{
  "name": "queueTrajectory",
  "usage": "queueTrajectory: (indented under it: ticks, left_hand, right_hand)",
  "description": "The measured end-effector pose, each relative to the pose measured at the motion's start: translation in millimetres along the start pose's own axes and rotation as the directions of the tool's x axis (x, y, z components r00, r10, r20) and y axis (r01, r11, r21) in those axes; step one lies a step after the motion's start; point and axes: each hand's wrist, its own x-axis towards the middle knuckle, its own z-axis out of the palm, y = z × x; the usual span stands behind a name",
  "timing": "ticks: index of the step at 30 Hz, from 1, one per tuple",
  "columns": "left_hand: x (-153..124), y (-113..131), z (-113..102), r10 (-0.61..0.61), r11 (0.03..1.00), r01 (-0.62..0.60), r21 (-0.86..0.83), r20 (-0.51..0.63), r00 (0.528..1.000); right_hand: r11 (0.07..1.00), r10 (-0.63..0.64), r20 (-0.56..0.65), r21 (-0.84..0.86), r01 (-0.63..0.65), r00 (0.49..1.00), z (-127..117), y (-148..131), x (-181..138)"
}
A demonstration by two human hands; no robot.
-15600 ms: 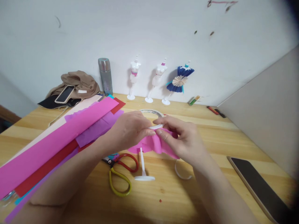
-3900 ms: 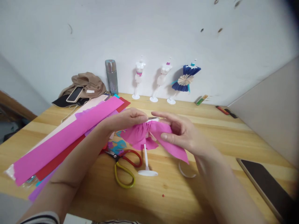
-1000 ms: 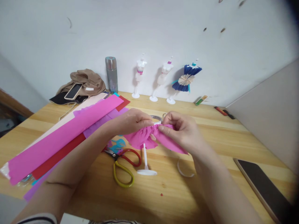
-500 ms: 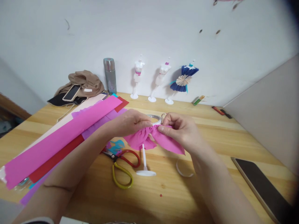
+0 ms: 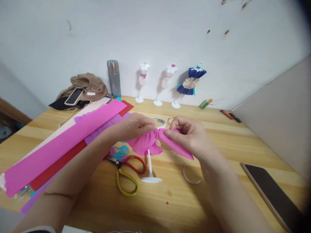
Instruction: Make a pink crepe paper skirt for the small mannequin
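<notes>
A strip of pink crepe paper (image 5: 143, 142) is gathered along its upper edge and hangs around a small white mannequin stand (image 5: 150, 168). The mannequin's body is mostly hidden behind the paper and my hands. My left hand (image 5: 136, 126) pinches the gathered edge on the left, thumb on top. On the right, my right hand (image 5: 187, 134) holds the same edge between thumb and fingers, and a loose end slants down beneath it. A roll of white tape (image 5: 162, 123) lies just behind the hands. Scissors (image 5: 123, 171) with one red and one yellow handle rest left of the stand.
Crepe paper sheets (image 5: 65, 145) are stacked at left beside teal scraps (image 5: 120, 152). Along the wall stand a grey flask (image 5: 114, 79), two white mannequins (image 5: 143, 76) and one in a blue paper dress (image 5: 194, 84). A phone (image 5: 269, 194) lies at right.
The loose right end of the pink paper has turned and looks narrower, with table showing below it. Both hands keep their pinch and have shifted very little.
</notes>
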Motion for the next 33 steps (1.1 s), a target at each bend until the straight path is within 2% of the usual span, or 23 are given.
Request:
queueTrajectory:
  ticks: [14,21,33]
  left_hand:
    - [0.7,0.6,-0.4,0.004,0.999,-0.003,-0.047,0.023,1.0]
    - [1.6,-0.9,0.6,0.037,0.991,-0.028,-0.131,0.072,0.997]
    - [1.7,-5.3,-2.0,-0.016,0.976,0.039,-0.213,0.109,0.994]
  right_hand:
    - [0.999,0.006,-0.026,-0.043,-0.007,1.0,0.8,3.2,0.5]
    - [1.0,0.018,-0.009,0.005,-0.018,1.0,1.5,1.1,2.4]
    - [0.994,0.056,0.053,0.094,-0.061,0.997,-7.1,-3.6,0.4]
